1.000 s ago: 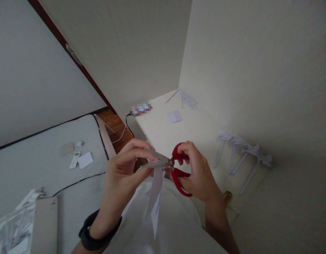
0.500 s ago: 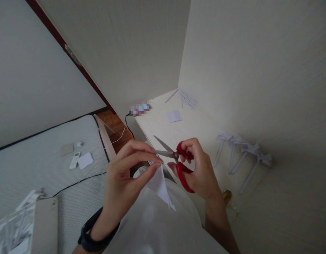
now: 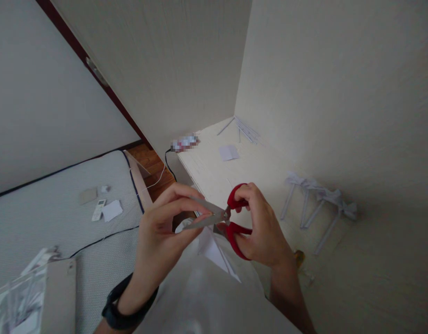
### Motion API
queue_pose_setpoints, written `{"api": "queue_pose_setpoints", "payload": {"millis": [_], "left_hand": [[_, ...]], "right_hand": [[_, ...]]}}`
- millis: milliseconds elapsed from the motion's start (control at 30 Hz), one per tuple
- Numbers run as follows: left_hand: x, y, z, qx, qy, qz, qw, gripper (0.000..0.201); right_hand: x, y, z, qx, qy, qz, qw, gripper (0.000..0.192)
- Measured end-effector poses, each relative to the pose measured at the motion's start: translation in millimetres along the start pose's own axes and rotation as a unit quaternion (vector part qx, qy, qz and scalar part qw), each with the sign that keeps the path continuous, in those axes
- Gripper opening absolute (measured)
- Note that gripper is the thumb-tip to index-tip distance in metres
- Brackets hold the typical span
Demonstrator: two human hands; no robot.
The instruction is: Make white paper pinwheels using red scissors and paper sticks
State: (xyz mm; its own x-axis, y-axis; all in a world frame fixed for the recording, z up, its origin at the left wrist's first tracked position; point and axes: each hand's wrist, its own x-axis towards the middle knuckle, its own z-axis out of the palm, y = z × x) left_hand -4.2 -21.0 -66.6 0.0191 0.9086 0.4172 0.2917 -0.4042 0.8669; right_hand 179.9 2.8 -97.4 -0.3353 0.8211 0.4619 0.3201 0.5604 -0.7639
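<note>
My right hand (image 3: 264, 227) grips red-handled scissors (image 3: 239, 239), with thumb and fingers through the loops. The blades are spread apart and point left, crossing in front of the fingertips of my left hand (image 3: 168, 220). Between thumb and fingers, my left hand pinches a folded piece of white paper (image 3: 214, 253), whose pointed end hangs down to the right. The blades partly hide the pinched top of the paper, so I cannot tell whether they touch it. A black band (image 3: 119, 304) is on my left wrist.
On the white table (image 3: 262, 171) are thin paper sticks (image 3: 246, 130), a paper square (image 3: 228, 152) and several sticks with paper bows (image 3: 321, 199). A remote (image 3: 99, 210) and paper pieces (image 3: 112, 211) lie on the mattress (image 3: 54, 185) at left, near a box (image 3: 59, 297).
The scissors have turned and moved slightly down and left, so their blades now cross over my left fingertips. The hanging paper has shifted slightly down and right.
</note>
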Motion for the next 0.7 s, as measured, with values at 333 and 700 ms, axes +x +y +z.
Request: {"api": "queue_pose_setpoints", "payload": {"millis": [333, 700], "left_hand": [[-1.3, -4.4, 0.5, -0.067, 0.0, -0.026, 0.997, 0.008], [-4.1, -8.6, 0.6, -0.074, 0.005, -0.041, 0.996, 0.021]], "right_hand": [[-0.2, 1.1, 0.7, -0.033, 0.015, -0.01, 0.999, 0.045], [-3.1, 5.0, 3.5, -0.041, 0.032, 0.018, 0.999, 0.045]]}}
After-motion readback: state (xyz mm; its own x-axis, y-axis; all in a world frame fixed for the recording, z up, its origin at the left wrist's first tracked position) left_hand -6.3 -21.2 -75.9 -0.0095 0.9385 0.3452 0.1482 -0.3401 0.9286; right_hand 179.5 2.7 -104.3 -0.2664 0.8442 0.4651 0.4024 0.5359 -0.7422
